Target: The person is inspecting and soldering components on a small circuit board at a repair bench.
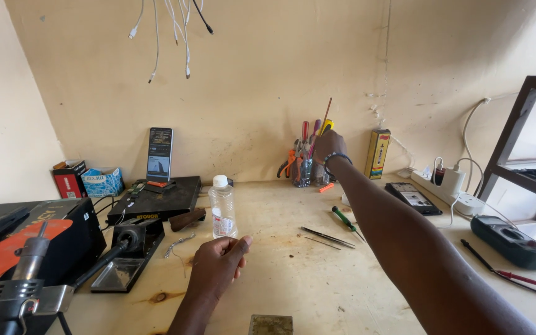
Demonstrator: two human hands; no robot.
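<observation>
My right hand (327,147) is stretched far forward to a clear jar (303,170) holding several screwdrivers, pliers and a thin brown stick at the back of the wooden table (293,267). Its fingers are closed around something among those tools, but which one is hidden behind the hand. My left hand (218,263) hovers low over the near table with its fingers loosely curled and nothing visible in it. A clear plastic bottle (223,208) with a white cap stands just beyond the left hand.
Tweezers (327,237) and a green screwdriver (346,221) lie mid-table. A black hot plate (156,197) carries a propped phone (159,154). A hot-air tool (20,279) sits at the left. At the right are a multimeter (511,242), a power strip (451,189) and a dark phone (413,197).
</observation>
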